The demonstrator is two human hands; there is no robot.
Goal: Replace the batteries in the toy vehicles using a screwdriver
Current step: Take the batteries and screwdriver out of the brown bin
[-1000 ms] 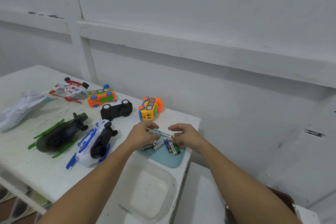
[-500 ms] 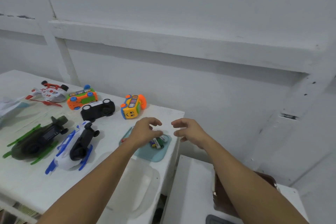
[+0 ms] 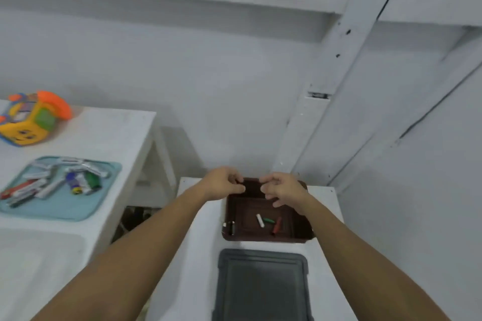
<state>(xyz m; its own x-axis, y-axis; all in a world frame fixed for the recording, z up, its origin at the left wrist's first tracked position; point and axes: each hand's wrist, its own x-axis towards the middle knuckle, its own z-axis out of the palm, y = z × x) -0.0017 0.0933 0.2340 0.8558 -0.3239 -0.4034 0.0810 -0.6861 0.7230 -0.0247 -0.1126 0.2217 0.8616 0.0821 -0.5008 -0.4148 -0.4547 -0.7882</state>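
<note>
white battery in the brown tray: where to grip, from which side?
Pinch the white battery across its far half, from above. It lies flat on the brown tray floor; the green battery crowds its near right side.

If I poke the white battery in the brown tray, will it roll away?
Probably a little: the white battery looks round and lies on its side. The rim of the tray should stop it. It looks small, so likely light.

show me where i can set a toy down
Bare white tabletop between the yellow-and-orange toy vehicle, the teal plastic tray and table's right edge. Bare strip left of the brown tray and grey tray. Crowded: teal tray with batteries; brown tray's far end under left hand and right hand.
</note>
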